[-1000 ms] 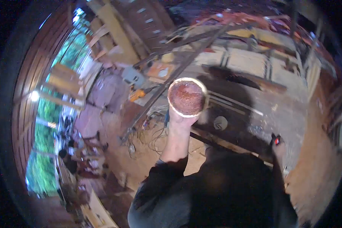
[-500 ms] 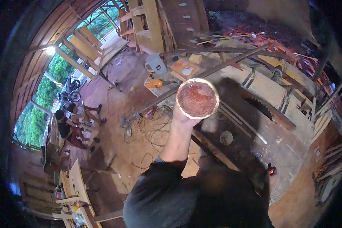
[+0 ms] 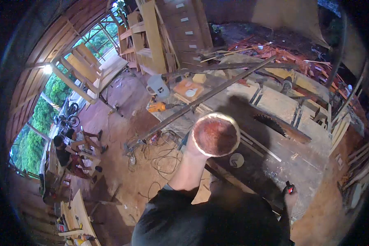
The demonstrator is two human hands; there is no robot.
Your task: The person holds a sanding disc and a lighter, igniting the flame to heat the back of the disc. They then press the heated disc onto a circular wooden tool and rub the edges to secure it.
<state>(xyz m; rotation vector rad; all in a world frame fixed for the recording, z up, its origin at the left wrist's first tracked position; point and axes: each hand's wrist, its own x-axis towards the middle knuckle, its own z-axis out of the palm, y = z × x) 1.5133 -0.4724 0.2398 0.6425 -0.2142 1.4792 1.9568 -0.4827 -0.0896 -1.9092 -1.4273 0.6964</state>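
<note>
My left hand point(image 3: 194, 148) is closed on a round wooden piece point(image 3: 216, 135) with a reddish-brown face and a pale rim, raised above the workbench point(image 3: 303, 158). The piece covers most of my fingers. Low on the right, my right hand point(image 3: 290, 198) is at the bench edge, closed around a small black-and-red object point(image 3: 290, 189) too small to name. A pale round disc point(image 3: 236, 160) lies on the bench just below the wooden piece. Farther up the bench, a toothed circular saw blade point(image 3: 274, 125) shows beside a slot.
A long dark bar point(image 3: 217, 92) crosses the bench, near an orange power drill point(image 3: 156, 107) and a whitish jug point(image 3: 158, 86). Tangled cables point(image 3: 167, 158) lie on the floor. People point(image 3: 71, 153) sit at left, with a motorcycle point(image 3: 67, 119) behind them.
My left hand has lowered the round wooden piece toward me and slightly right over the bench, and its face has tilted. The whole view has shifted a little. My right hand keeps its grip.
</note>
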